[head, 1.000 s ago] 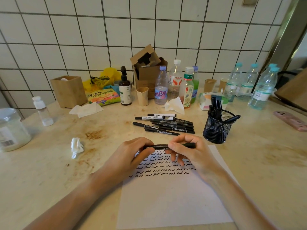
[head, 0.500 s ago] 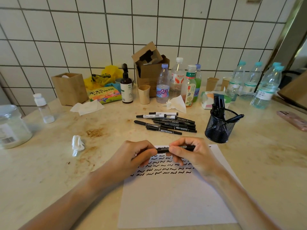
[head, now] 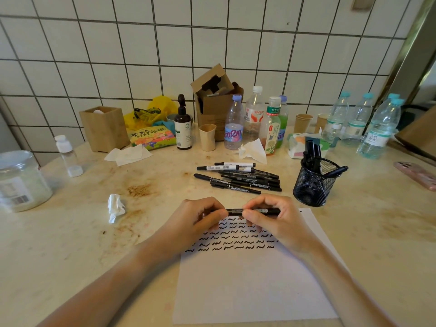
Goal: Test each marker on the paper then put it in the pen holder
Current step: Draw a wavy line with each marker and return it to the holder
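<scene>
**Seat the cap before dropping the marker**

Both hands grip one marker [head: 253, 211] level, just above the paper [head: 254, 289]: left hand [head: 198, 219] and right hand [head: 274, 219] pinching it. Press the ends together straight, I think, then carry it to the pen holder [head: 315, 185], beside the paper's far right corner.

Beyond my right hand [head: 278, 223] the pen holder [head: 315, 185] stands close; loose markers [head: 238, 177] crowd its left, bare counter [head: 377, 227] lies rightward.
</scene>
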